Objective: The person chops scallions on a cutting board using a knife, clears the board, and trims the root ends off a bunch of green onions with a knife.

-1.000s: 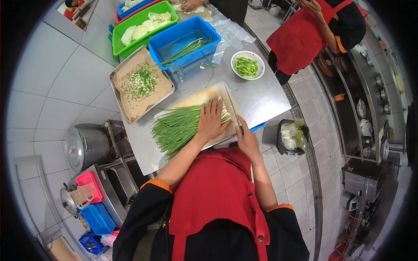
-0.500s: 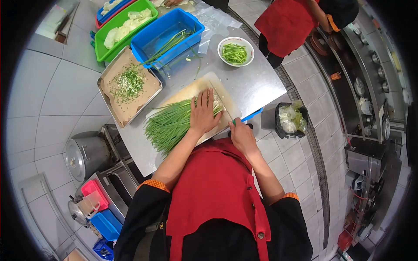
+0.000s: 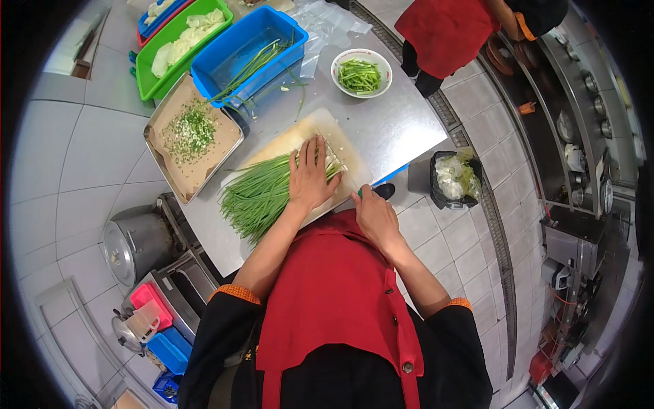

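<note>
A bunch of long green onions [image 3: 255,198] lies across a pale cutting board [image 3: 327,123], leafy ends to the left and white ends to the right. My left hand [image 3: 311,178] rests flat on the bunch near the white ends, fingers stretched out and pressing it down. In my right hand [image 3: 377,217], closed at the board's near right edge, is a knife with a green handle [image 3: 360,193]. Its thin blade points away from me across the board, beside the white ends; the blade's edge is hard to make out.
Left of the board stands a paper-lined metal tray [image 3: 157,129] with chopped greens. Beyond are a blue bin [image 3: 289,51] with loose stalks, a green bin [image 3: 146,75] and a bowl [image 3: 337,78] of cut greens. A waste bin [image 3: 436,194] stands right. Another person in a red apron [image 3: 446,34] is nearby.
The whole view has shifted slightly, so the table's things sit a little further up and left. My right hand has drawn slightly back toward me with the knife. My left hand stays on the green onions.
</note>
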Tool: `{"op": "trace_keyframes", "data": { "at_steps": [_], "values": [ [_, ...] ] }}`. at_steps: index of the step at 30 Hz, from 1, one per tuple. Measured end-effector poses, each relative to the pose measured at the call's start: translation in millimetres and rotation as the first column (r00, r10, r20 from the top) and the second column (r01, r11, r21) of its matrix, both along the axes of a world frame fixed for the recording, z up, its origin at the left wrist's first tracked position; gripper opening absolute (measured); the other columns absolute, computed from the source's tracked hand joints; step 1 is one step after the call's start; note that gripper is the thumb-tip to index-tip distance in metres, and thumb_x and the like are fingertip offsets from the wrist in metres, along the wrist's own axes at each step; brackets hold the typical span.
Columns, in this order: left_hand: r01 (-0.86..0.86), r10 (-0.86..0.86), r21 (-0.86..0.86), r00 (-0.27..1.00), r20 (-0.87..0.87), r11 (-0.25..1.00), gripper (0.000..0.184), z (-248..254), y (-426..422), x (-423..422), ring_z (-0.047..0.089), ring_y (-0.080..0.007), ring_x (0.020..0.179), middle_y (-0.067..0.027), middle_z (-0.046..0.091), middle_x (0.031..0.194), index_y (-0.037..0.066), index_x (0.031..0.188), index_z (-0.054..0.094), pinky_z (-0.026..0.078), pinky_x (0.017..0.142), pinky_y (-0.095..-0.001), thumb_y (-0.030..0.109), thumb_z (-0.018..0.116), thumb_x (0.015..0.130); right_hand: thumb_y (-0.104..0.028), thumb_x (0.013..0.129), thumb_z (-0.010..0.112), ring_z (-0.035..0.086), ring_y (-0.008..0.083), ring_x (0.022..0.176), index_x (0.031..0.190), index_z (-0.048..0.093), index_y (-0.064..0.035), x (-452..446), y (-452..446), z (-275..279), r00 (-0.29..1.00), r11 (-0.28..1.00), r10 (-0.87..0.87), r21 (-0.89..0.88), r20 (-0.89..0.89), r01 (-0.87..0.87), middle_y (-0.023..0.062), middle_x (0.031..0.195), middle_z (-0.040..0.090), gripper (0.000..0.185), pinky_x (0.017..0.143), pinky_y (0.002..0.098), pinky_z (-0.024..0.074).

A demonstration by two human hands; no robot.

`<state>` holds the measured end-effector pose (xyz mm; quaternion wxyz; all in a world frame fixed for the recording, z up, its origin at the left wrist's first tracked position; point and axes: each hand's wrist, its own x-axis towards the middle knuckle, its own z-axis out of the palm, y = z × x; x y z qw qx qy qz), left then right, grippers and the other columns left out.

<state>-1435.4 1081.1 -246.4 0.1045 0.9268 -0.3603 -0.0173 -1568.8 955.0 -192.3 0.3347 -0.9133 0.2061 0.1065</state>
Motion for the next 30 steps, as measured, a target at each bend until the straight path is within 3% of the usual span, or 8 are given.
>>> {"op": "trace_keyframes", "data": {
  "at_steps": [6, 12, 15, 25, 28, 30],
  "values": [
    [0.002, -0.003, -0.012, 1.000, -0.028, 1.000, 0.091, 2, 0, 1, 0.029, -0.0332, 0.140, -0.0178, 0.032, 0.151, -0.002, 0.151, 0.024, 0.018, 0.114, -0.0506, 0.047, 0.061, 0.083, -0.028, 0.104, 0.039, 0.066, 0.0454, 0.071, 0.098, 0.045, 0.0006, 7, -6, -17, 0.997, 0.997, 0.079, -0.020, -0.011, -0.079, 0.0259, 0.078, 0.065, 0.030, 0.061, 0.0514, 0.0531],
    [-0.001, 0.000, -0.018, 0.999, -0.043, 1.000, 0.091, 3, -1, 2, 0.028, -0.0326, 0.140, -0.0170, 0.031, 0.152, -0.001, 0.150, 0.025, 0.018, 0.115, -0.0500, 0.048, 0.061, 0.083, -0.026, 0.104, 0.039, 0.062, 0.0488, 0.068, 0.097, 0.043, 0.0015, 11, -8, -32, 0.995, 0.995, 0.097, 0.008, 0.033, -0.097, 0.0269, 0.071, 0.063, 0.029, 0.060, 0.0555, 0.0506],
    [-0.004, 0.004, -0.005, 0.999, -0.040, 1.000, 0.091, 6, -3, 2, 0.028, -0.0323, 0.141, -0.0166, 0.031, 0.152, -0.002, 0.150, 0.025, 0.018, 0.115, -0.0499, 0.049, 0.061, 0.083, -0.027, 0.104, 0.037, 0.067, 0.0435, 0.070, 0.097, 0.043, -0.0006, 11, -8, -33, 0.993, 0.992, 0.120, -0.040, 0.009, -0.119, 0.0251, 0.074, 0.065, 0.028, 0.058, 0.0489, 0.0548],
    [0.015, -0.015, -0.001, 1.000, -0.005, 1.000, 0.088, 1, -3, 2, 0.029, -0.0314, 0.142, -0.0161, 0.031, 0.153, -0.002, 0.149, 0.026, 0.019, 0.113, -0.0510, 0.049, 0.060, 0.086, -0.026, 0.104, 0.038, 0.067, 0.0429, 0.070, 0.097, 0.043, -0.0010, 25, -10, -37, 0.994, 0.993, 0.110, -0.037, -0.005, -0.110, 0.0250, 0.073, 0.065, 0.026, 0.057, 0.0489, 0.0544],
    [0.011, -0.011, 0.016, 1.000, 0.010, 1.000, 0.089, -3, -2, 2, 0.027, -0.0309, 0.143, -0.0158, 0.029, 0.154, -0.002, 0.150, 0.025, 0.019, 0.114, -0.0511, 0.050, 0.060, 0.086, -0.026, 0.103, 0.040, 0.067, 0.0426, 0.069, 0.099, 0.042, -0.0016, 29, -9, -49, 0.989, 0.987, 0.125, -0.108, 0.074, -0.116, 0.0253, 0.072, 0.065, 0.025, 0.057, 0.0476, 0.0545],
    [0.007, -0.008, 0.054, 1.000, 0.004, 0.999, 0.092, -4, -3, 5, 0.025, -0.0303, 0.143, -0.0152, 0.027, 0.156, -0.001, 0.150, 0.023, 0.018, 0.114, -0.0518, 0.052, 0.061, 0.085, -0.028, 0.102, 0.042, 0.068, 0.0428, 0.069, 0.104, 0.042, -0.0026, 13, -10, -49, 0.996, 0.995, 0.085, -0.059, -0.018, -0.086, 0.0259, 0.073, 0.066, 0.025, 0.058, 0.0465, 0.0556]
  ]
}}
